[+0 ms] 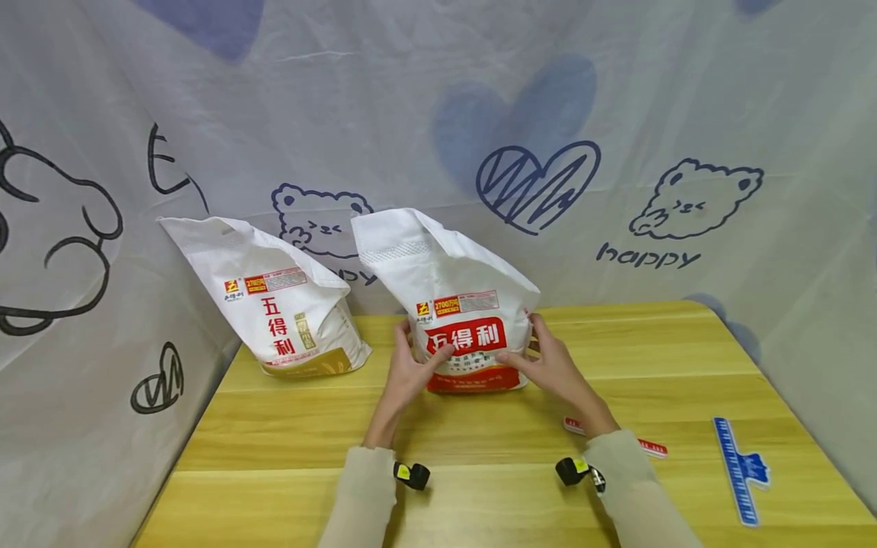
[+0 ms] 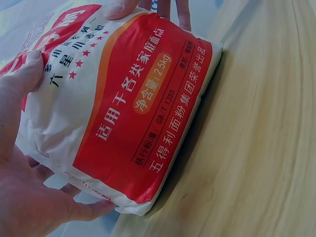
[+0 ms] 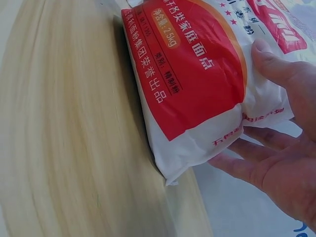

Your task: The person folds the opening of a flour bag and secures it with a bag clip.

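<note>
Gripping red-label flour bag (image 1: 460,327): left hand (image 1: 409,371), right hand (image 1: 552,367); top folded.

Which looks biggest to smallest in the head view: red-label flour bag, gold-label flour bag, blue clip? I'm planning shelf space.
1. Red-label flour bag, held between both hands, and gold-label flour bag: about alike; the red one sits nearer the camera, so I won't rank them.
2. Blue clip: clearly smallest, thin and flat on the table.
</note>
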A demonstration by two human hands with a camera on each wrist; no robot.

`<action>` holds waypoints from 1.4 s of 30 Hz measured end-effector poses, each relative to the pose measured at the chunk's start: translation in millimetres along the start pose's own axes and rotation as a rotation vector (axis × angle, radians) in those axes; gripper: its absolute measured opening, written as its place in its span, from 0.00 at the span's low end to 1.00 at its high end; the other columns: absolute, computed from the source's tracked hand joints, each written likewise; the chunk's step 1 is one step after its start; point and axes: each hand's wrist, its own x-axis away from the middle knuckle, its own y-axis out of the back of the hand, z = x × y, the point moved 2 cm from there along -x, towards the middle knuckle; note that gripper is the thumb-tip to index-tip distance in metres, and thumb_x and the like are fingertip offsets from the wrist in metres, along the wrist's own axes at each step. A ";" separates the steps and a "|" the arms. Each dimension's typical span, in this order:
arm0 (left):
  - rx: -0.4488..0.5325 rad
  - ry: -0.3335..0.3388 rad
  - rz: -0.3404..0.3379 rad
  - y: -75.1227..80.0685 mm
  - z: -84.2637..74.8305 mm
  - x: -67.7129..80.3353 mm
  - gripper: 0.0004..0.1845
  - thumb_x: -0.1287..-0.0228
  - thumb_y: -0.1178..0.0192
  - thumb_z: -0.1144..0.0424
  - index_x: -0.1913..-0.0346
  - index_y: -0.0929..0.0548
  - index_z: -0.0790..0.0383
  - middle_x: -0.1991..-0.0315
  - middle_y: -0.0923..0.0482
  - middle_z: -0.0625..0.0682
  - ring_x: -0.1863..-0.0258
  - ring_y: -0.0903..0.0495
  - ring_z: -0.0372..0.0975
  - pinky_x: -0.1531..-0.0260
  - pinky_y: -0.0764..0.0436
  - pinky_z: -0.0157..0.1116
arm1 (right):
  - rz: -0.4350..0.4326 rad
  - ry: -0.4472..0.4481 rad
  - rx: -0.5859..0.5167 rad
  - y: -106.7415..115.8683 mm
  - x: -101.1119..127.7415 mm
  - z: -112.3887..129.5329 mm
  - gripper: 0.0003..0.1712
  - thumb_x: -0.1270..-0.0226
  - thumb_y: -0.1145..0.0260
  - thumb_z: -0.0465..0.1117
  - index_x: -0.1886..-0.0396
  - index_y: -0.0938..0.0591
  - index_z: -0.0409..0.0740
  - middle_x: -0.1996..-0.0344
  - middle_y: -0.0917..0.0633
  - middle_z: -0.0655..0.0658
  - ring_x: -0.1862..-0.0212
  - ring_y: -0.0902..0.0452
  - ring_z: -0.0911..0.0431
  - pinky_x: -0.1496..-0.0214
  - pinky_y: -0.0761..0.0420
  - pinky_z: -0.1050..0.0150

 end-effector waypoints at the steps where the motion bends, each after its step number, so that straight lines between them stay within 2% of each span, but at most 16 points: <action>1: -0.005 0.001 -0.001 -1.1 -0.1 0.5 0.47 0.39 0.25 0.51 0.26 0.43 0.57 0.33 0.31 0.59 0.34 0.29 0.50 0.31 0.34 0.55 | -0.001 -0.005 0.001 0.9 0.9 -1.0 0.51 0.36 0.24 0.56 0.21 0.43 0.55 0.29 0.28 0.39 0.31 0.29 0.36 0.39 0.21 0.42; 3: -0.007 0.011 0.005 -3.1 -7.6 3.6 0.46 0.38 0.26 0.54 0.25 0.44 0.60 0.33 0.32 0.61 0.33 0.30 0.52 0.30 0.34 0.55 | -0.002 -0.013 0.002 2.5 2.8 -2.1 0.52 0.37 0.24 0.57 0.21 0.43 0.56 0.29 0.28 0.39 0.31 0.29 0.36 0.39 0.20 0.42; 8: -0.004 0.025 0.010 -9.8 -10.6 6.9 0.46 0.37 0.28 0.61 0.24 0.46 0.63 0.30 0.35 0.64 0.31 0.32 0.55 0.29 0.36 0.57 | -0.005 -0.031 0.005 7.2 8.1 -4.6 0.53 0.37 0.25 0.59 0.20 0.44 0.59 0.29 0.29 0.41 0.31 0.29 0.37 0.39 0.21 0.41; 11: 0.004 0.008 0.007 -14.0 -1.8 6.1 0.46 0.37 0.27 0.57 0.24 0.45 0.59 0.31 0.34 0.61 0.32 0.31 0.54 0.30 0.35 0.57 | -0.006 -0.025 0.008 10.3 10.7 -7.1 0.52 0.37 0.25 0.59 0.20 0.44 0.60 0.28 0.29 0.41 0.31 0.29 0.37 0.39 0.21 0.41; 22: -0.001 -0.010 0.010 -21.3 0.7 8.4 0.48 0.39 0.26 0.48 0.25 0.44 0.57 0.33 0.31 0.57 0.35 0.28 0.48 0.31 0.32 0.53 | -0.008 -0.037 0.017 16.9 14.5 -10.6 0.52 0.36 0.25 0.59 0.21 0.44 0.60 0.28 0.29 0.40 0.31 0.30 0.36 0.38 0.22 0.40; 31: -0.011 0.006 0.012 -22.0 -2.1 8.1 0.49 0.39 0.26 0.47 0.23 0.45 0.55 0.31 0.32 0.56 0.33 0.30 0.48 0.31 0.32 0.53 | -0.011 -0.018 -0.002 18.3 18.1 -7.1 0.52 0.36 0.25 0.57 0.20 0.44 0.60 0.29 0.29 0.40 0.31 0.30 0.35 0.39 0.21 0.40; 42: 0.023 0.025 0.031 -20.9 -6.1 11.5 0.49 0.38 0.27 0.45 0.23 0.45 0.53 0.31 0.34 0.55 0.33 0.30 0.49 0.37 0.24 0.52 | -0.027 -0.010 -0.009 17.2 21.7 -7.3 0.51 0.36 0.25 0.58 0.20 0.44 0.60 0.29 0.28 0.39 0.31 0.29 0.35 0.40 0.21 0.39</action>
